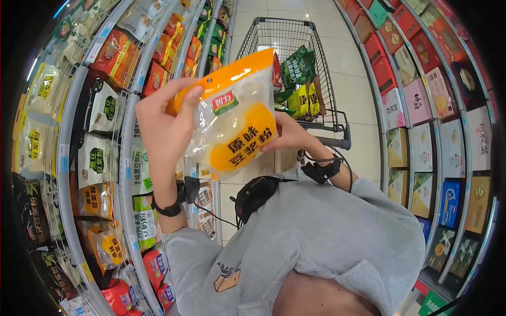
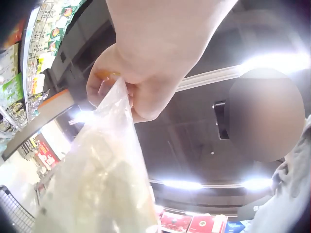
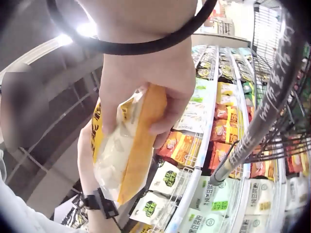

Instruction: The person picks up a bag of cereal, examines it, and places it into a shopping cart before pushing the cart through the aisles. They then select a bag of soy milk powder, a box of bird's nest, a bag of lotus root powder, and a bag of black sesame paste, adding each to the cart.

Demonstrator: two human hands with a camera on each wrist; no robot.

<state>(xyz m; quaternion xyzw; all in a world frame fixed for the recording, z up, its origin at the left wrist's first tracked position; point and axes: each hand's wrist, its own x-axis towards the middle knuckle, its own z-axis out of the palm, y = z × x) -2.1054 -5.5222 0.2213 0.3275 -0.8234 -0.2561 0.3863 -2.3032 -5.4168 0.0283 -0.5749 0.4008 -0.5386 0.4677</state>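
A clear and orange bag of soy milk powder [image 1: 232,126], printed with large dark characters on a yellow patch, is held up in front of the chest. My left hand [image 1: 167,124] pinches its orange top edge at the upper left corner, thumb on the front. At the opposite side my right hand [image 1: 290,134] grips the bag's edge. In the left wrist view the bag [image 2: 107,179] hangs from the left hand [image 2: 138,82]. The right wrist view shows the right hand [image 3: 146,92] wrapped over the bag's end, fingers on both faces.
A wire shopping cart [image 1: 321,52] stands ahead, holding a green bag [image 1: 298,67] and a yellow-green bag [image 1: 305,102]. Shelves of bagged powders [image 1: 97,160] line the left side, including similar orange bags [image 1: 108,245]. Boxed goods [image 1: 421,142] fill the shelves on the right.
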